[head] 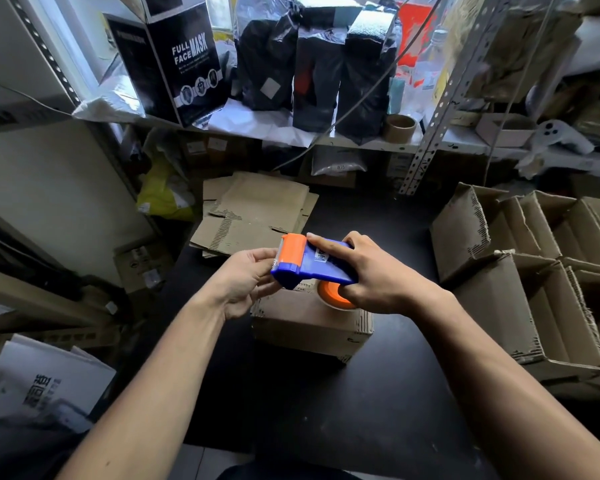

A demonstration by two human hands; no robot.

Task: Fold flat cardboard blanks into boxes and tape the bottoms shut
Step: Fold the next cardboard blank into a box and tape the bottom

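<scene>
The right hand [378, 278] grips the tape dispenser [312, 265] just above the folded box [309, 323], cutter end pointing left, where the left hand [246, 278] pinches at its blade.

The dispenser [312, 263] at centre frame is showing glossy blue and orange plastic; the box [312, 327] beneath it is looking like matt, rough-edged brown cardboard, as are the blanks [257, 209] above and boxes [534, 271] at right; the table [326, 410] is appearing smooth, matt black; upper-centre bags [267, 64] are gleaming like crinkled black foil
</scene>
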